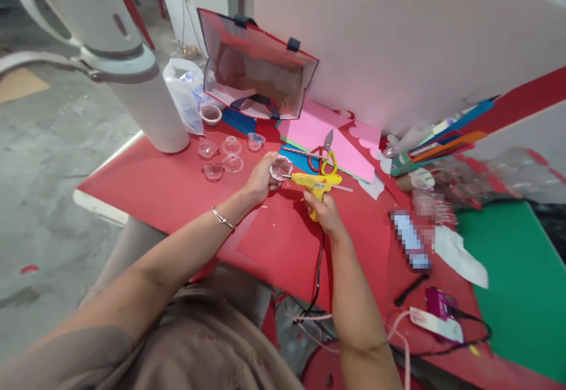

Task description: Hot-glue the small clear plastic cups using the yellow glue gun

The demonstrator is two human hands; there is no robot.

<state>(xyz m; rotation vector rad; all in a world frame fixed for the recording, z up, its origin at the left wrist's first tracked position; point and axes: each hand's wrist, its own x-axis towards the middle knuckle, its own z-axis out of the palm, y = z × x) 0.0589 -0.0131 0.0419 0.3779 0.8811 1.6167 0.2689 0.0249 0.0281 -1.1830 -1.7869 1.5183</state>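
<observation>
My left hand point(264, 179) is closed around a small clear plastic cup point(281, 169) with a whitish, uneven rim. In my right hand point(325, 208) is a yellow hot glue gun point(315, 182), gripped by its handle. The gun's metal nozzle points left and meets the cup's rim or lies just in front of it; I cannot tell which. A clear glue stick point(342, 188) pokes out of the gun's back. Left of the cup, several other clear cups point(232, 162) lie on the red tabletop point(177, 183). Scissors point(328, 157) with red and yellow handles rest beyond the gun.
A tall tumbler point(145, 107) stands at the left edge. Behind the cups are a small bowl point(211, 114), a plastic bag point(183, 92) and an open tote bag point(260, 65). Pink paper point(309, 127) lies beyond. At right are a phone point(410, 239) and a power strip point(435, 324). The gun's cord point(319, 266) hangs off the front edge.
</observation>
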